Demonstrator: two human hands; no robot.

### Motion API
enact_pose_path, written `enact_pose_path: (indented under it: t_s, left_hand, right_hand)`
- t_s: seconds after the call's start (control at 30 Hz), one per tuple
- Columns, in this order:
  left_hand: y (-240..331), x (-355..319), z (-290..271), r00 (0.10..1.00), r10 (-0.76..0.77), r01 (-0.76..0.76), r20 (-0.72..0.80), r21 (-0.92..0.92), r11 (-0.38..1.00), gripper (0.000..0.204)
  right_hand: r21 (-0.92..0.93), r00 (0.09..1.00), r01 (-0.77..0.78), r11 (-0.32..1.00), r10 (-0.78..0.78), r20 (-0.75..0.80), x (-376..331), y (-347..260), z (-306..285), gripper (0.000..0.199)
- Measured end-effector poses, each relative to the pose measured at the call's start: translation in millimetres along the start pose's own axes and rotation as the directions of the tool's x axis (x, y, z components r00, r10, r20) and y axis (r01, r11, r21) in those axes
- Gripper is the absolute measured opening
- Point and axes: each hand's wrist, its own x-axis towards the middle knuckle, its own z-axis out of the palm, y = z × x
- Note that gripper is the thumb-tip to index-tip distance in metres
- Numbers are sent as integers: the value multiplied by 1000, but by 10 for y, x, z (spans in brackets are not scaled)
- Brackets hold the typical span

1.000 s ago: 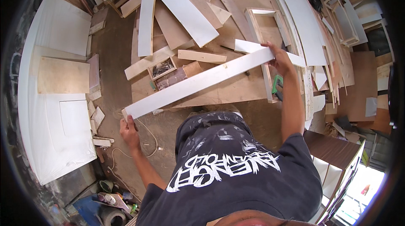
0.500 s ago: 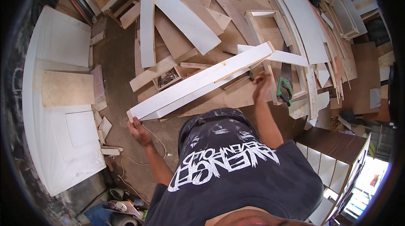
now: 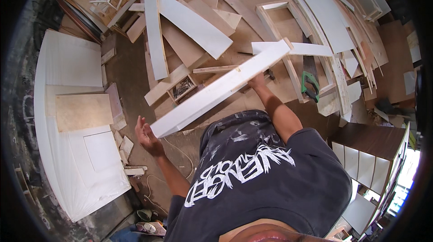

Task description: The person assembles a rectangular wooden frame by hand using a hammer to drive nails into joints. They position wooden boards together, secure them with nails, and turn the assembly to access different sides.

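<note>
A long white board assembly [image 3: 221, 84] with bare wooden edges lies slantwise before me, its near-left end jutting past the worktable. My left hand [image 3: 149, 139] is beside that end, fingers stretched and apart; whether the palm touches it I cannot tell. On the other side, my right hand [image 3: 257, 81] reaches to the board's lower edge, its fingers hidden behind it. A dark tool head [image 3: 270, 75], perhaps a hammer's, shows just beyond that hand. The far end of the assembly overlaps a white strip [image 3: 311, 49].
A green-handled handsaw [image 3: 310, 86] lies on a wooden frame [image 3: 270, 23] at the right. Left of centre are a small box of metal bits [image 3: 182, 87] and loose white panels [image 3: 196, 25]. Wrapped white panels [image 3: 72, 70] stand left; a cable [image 3: 180, 151] runs over the floor.
My left hand has loosened from the board's end and spread its fingers. My right hand has moved left, in behind the board. The board has tilted so less of its lower face shows.
</note>
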Motion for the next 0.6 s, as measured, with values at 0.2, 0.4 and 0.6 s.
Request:
enact_pose_path:
  t_s: [0.2,0.4,0.6]
  left_hand:
    - [151,-135,45,970,215,-182,-117,242,953,49]
    - [261,-484,351,918,380,-265,-110,541,798,58]
    - [299,-559,496,904,403,-228,-146,632,741,63]
  right_hand:
    - [383,912,-387,839,288,291,-61,-578,-979,29]
    - [328,869,-493,805,443,221,-684,-154,-1686,42]
    - [380,581,-809,449,707,402,-1381,177,-2133,46]
